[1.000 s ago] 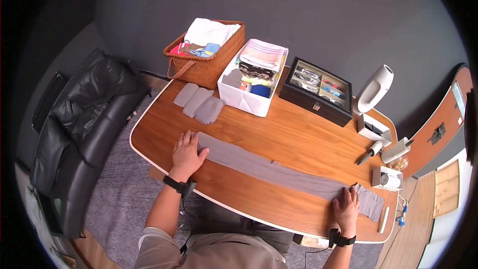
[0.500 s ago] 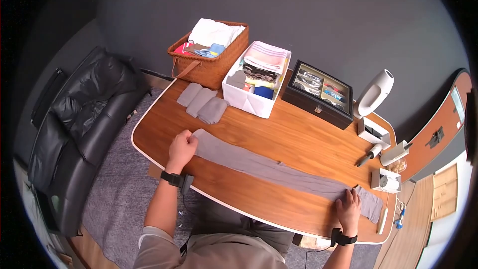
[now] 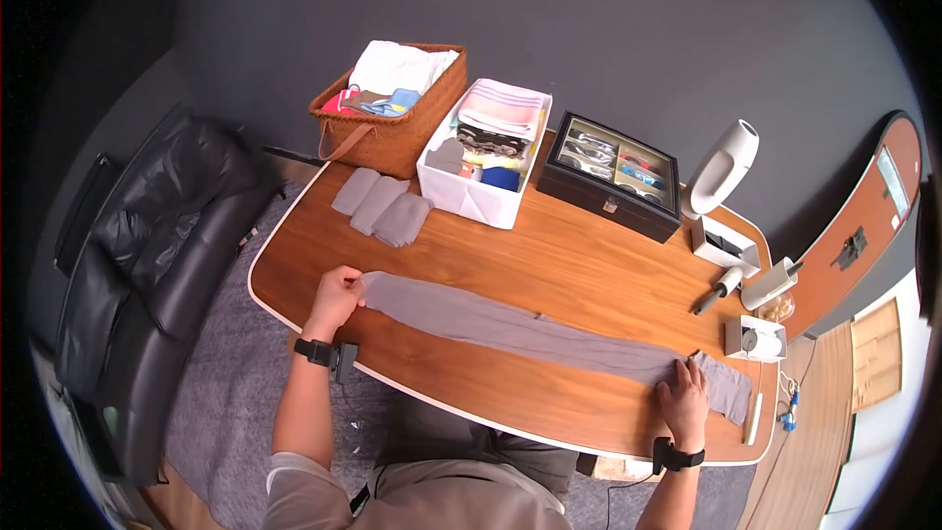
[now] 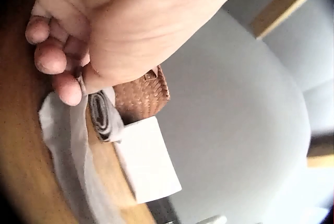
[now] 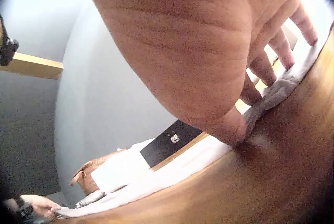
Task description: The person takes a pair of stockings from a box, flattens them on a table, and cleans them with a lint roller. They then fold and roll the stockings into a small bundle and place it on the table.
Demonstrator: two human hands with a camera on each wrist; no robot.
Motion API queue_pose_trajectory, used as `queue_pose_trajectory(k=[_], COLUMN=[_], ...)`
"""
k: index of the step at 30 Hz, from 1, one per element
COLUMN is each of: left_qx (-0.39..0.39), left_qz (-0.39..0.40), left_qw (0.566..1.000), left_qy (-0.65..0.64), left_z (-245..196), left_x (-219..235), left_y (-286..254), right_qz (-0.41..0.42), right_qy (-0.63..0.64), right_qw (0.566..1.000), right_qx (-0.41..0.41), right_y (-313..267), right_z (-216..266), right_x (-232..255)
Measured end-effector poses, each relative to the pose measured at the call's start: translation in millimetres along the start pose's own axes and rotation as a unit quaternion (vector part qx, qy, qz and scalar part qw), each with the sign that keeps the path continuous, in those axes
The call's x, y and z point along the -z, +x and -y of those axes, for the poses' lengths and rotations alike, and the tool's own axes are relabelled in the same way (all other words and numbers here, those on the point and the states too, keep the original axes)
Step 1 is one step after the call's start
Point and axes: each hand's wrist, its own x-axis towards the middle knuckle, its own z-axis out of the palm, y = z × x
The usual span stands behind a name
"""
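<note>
A long, narrow strip of grey cloth (image 3: 510,326) lies stretched across the wooden table. My left hand (image 3: 336,299) pinches its left end between thumb and fingertips; in the left wrist view, a bit of cloth (image 4: 82,119) rises into that pinch. Near the other end my right hand (image 3: 684,402) presses on the strip with spread fingers, and the cloth bunches under the fingertips (image 5: 286,62) in the right wrist view. Beyond the right hand the strip's end (image 3: 726,388) looks creased. Rolled grey cloths (image 3: 402,219) sit side by side beyond the left hand.
Along the back stand a woven basket (image 3: 383,142) of clothes, a white bin (image 3: 466,201) of folded textiles and a black glasses case (image 3: 603,198). To the right are a white vase-like object (image 3: 721,172), small white boxes (image 3: 770,324) and a white stick (image 3: 753,419).
My left hand has gone from lying flat by the cloth's left end to pinching that end, and has drawn slightly toward me. The right hand has stayed pressed on the cloth.
</note>
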Motion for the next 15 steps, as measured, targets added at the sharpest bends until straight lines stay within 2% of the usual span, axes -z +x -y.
queue_pose_trajectory(k=[1, 2, 4, 5, 7, 9, 11, 13, 15], left_qx=[-0.022, -0.033, -0.06, -0.172, -0.196, -0.199, -0.271, -0.214, -0.206], left_qz=[-0.013, -0.057, -0.141, -0.213, -0.19, -0.077, -0.035, -0.008, 0.002], left_qw=[0.999, 0.989, 0.939, 0.888, 0.892, 0.926, 0.918, 0.914, 0.9], left_qy=[0.041, 0.133, 0.309, 0.368, 0.359, 0.31, 0.288, 0.345, 0.385], left_z=[-2.5, -4.4, -36.1, -17.9, -59.7, -66.0, -59.8, -60.0, -39.1], left_x=[-5.0, -7.9, -16.3, -20.4, -35.0, -52.4, -72.3, -88.8, -97.4], left_y=[-0.8, -3.3, -20.2, -15.9, -38.4, -45.4, -46.6, -49.6, -47.6], right_qz=[0.0, -0.001, -0.004, -0.001, -0.086, -0.077, -0.042, -0.026, -0.029], right_qy=[-0.001, -0.003, -0.01, -0.013, -0.019, 0.026, 0.062, 0.052, -0.018], right_qw=[1.0, 1.0, 1.0, 1.0, 0.996, 0.996, 0.997, 0.998, 0.999], right_qx=[0.003, 0.004, -0.006, -0.01, 0.024, 0.027, 0.027, 0.023, 0.04], right_y=[0.6, 0.3, -2.7, -1.8, -0.4, 7.5, 13.2, 14.5, 8.1], right_z=[0.4, 1.1, 6.7, 11.5, 21.2, 33.6, 40.3, 58.6, 77.9], right_x=[0.0, 0.5, 5.9, 10.7, 13.1, 20.2, 8.8, 1.9, 18.4])
